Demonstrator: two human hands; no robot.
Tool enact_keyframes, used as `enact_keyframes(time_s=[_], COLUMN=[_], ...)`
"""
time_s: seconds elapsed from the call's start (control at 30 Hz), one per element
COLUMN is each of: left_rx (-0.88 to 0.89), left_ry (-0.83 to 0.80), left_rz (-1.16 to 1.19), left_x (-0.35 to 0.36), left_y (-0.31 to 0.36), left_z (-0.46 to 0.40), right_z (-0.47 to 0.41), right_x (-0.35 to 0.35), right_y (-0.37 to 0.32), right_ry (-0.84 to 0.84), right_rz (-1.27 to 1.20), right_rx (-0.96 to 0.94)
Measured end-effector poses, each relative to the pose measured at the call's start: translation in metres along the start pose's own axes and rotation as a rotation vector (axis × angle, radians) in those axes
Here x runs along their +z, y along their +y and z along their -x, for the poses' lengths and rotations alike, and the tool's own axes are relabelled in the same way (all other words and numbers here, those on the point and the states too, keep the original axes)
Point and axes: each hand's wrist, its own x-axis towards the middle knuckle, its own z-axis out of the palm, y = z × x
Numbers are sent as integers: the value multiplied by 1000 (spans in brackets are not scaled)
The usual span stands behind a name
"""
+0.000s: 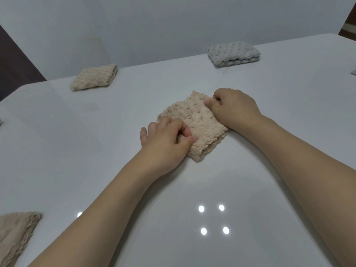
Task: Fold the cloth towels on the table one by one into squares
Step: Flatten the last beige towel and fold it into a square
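Here the beige towel [194, 124] lies folded mid-table [96, 151], its length running from near right to far left. Your left hand [165, 139] pinches its near-left edge; your right hand [234, 108] is closed on the far-right corner.

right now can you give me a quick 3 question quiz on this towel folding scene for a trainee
1. True or false: both hands rest on the beige towel at the table's centre.
2. What colour is the folded towel at the far right? A grey, B beige, C green
3. Fill in: the far left folded towel is ____ in colour.

Key: 1 true, the left hand and right hand both pinch it. 2 A. 3 beige. Another beige towel lies at the near left of the table.
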Motion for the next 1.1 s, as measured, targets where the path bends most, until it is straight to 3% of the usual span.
enact_keyframes(time_s=[0.37, 0.47, 0.57, 0.63, 0.7, 0.9, 1.1], left_rx=[31, 108, 96, 15, -99, -29, -41], left_ry=[-178, -157, -13, 248, 405, 131, 277], left_rz=[-146, -134, 177, 354, 434, 488, 496], left_x=[-4, -5, -10, -12, -16, -9, -11], left_y=[1, -3, -11, -20, -25, -27, -29], left_z=[8, 8, 3, -4, -12, -13, -17], right_z=[1, 1, 2, 6, 11, 16, 14], right_x=[0, 0, -3, -8, -12, -7, -10], right_y=[-1, -1, 1, -1, -5, -28, -26], right_ry=[1, 7, -12, -65, -119, -161, -103], right_rz=[8, -44, -449, -755, -874, -1151, -1283], right_rx=[22, 20, -18, -48, -98, -103, 41])
